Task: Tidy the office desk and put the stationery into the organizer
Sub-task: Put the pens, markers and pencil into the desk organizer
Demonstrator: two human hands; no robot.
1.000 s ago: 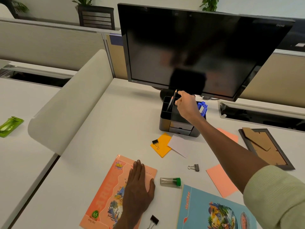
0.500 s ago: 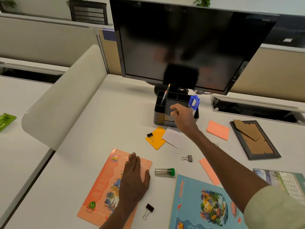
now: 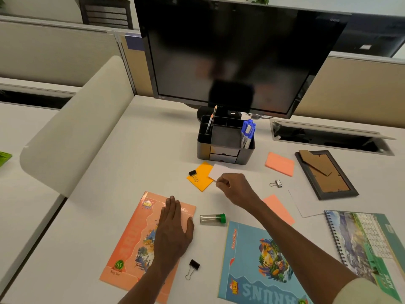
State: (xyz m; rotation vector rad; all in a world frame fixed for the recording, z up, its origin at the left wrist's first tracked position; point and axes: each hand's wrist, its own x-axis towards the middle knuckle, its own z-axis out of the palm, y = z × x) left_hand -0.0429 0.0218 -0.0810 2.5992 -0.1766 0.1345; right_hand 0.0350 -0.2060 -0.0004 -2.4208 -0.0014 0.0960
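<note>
Organizer [image 3: 225, 140] sits on the white desk [image 3: 135, 154], right under the big dark monitor [image 3: 236, 53], with pencils [image 3: 211, 121] in its left slot and blue pens [image 3: 247, 132] in its right one. Low beige walls stand behind the desk, and a curved divider [image 3: 72, 128] closes off its left side. Most of the free room is on the left half of the desk. Near the front lie an orange book [image 3: 133, 238], a blue book [image 3: 256, 264], a calendar [image 3: 368, 244], a clear tube [image 3: 212, 219] and a black clip [image 3: 192, 267]; a frame [image 3: 326, 174] lies at the right. The left hand [image 3: 173, 231] lies flat and open on the orange book. The right hand [image 3: 234, 187], up at the organizer a second ago, has come back down and now pinches a white card [image 3: 219, 172] that lies over an orange note [image 3: 200, 176].
</note>
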